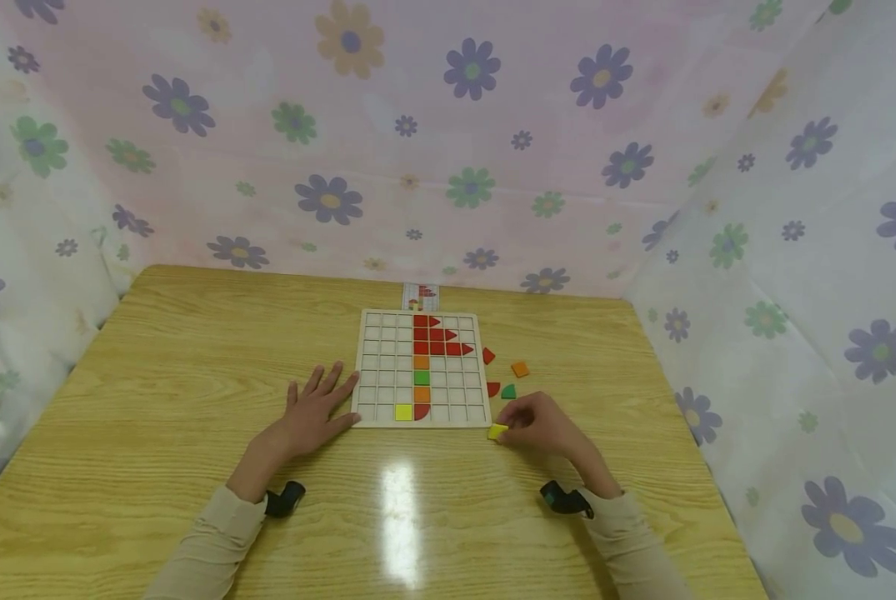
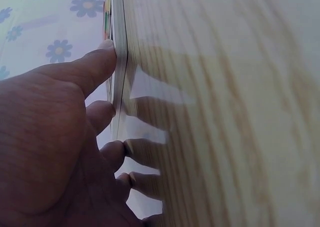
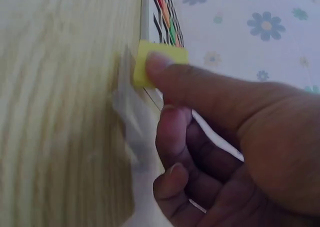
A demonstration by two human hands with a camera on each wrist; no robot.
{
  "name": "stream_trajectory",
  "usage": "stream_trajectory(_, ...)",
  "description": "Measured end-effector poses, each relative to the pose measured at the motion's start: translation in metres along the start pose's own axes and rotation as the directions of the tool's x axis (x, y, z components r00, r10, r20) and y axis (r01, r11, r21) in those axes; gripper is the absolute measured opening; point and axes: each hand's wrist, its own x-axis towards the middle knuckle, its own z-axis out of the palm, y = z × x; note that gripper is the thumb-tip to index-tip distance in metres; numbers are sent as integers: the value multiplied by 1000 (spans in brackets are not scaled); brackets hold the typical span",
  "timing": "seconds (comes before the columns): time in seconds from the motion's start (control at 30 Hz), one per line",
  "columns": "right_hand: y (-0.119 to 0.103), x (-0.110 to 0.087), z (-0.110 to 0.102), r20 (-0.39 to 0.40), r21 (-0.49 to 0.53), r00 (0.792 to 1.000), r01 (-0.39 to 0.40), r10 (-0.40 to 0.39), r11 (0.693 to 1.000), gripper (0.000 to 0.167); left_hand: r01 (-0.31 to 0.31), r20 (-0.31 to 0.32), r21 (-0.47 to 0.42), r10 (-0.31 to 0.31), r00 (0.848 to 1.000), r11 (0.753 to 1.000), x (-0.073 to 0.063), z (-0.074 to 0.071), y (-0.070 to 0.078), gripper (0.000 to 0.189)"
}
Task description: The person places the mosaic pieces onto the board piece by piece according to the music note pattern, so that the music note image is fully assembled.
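My right hand (image 1: 541, 425) pinches a yellow square tile (image 3: 142, 67) between thumb and fingers, close by the lower right corner of a wooden grid board (image 1: 455, 404). Spread flat, my left hand (image 1: 308, 421) rests on the table with thumb and index fingertips at the board's left edge. Red squares and red pointed tiles (image 1: 451, 335) fill cells at the board's top. Below them runs a column with an orange tile (image 1: 421, 362), a green tile (image 1: 421, 378), another orange one and a red quarter-circle (image 1: 421, 412). A yellow square (image 1: 403, 412) lies left of the quarter-circle.
Right of the board lie loose tiles: a red one (image 1: 488, 357), an orange square (image 1: 520, 369), a red curved piece (image 1: 493, 389) and a green quarter-circle (image 1: 508, 392). A printed pattern card (image 1: 410, 293) sits behind the board. Flowered cloth (image 1: 402, 150) borders the wooden table (image 1: 215, 367).
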Motion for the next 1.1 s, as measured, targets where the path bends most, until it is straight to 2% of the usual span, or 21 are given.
stream_trajectory(0.27, -18, 15, 34, 90, 81, 991, 96, -103, 992, 10, -1, 0, -2, 1, 1000, 1000, 0, -1, 1, 69)
stream_trajectory(0.53, -45, 32, 57, 99, 102, 977, 177, -187, 979, 10, 4, 6, 5, -4, 1000, 1000, 0, -1, 2, 70)
stream_trajectory(0.63, -44, 40, 66, 74, 69, 979, 187, -192, 980, 10, 6, 6, 4, -6, 1000, 1000, 0, -1, 1, 70)
stream_trajectory(0.73, -42, 48, 74, 34, 40, 986, 163, -164, 986, 9, 4, 6, 3, -4, 1000, 1000, 0, 0, 0, 70)
stream_trajectory(0.87, -43, 59, 77, -3, 49, 991, 133, -133, 990, 9, 6, 7, 3, -6, 1000, 1000, 1, 0, 0, 70)
stream_trajectory(1.1, -49, 82, 80, -68, 56, 988, 144, -140, 988, 6, 10, 2, 2, -10, 1000, 1000, 1, 0, 0, 69)
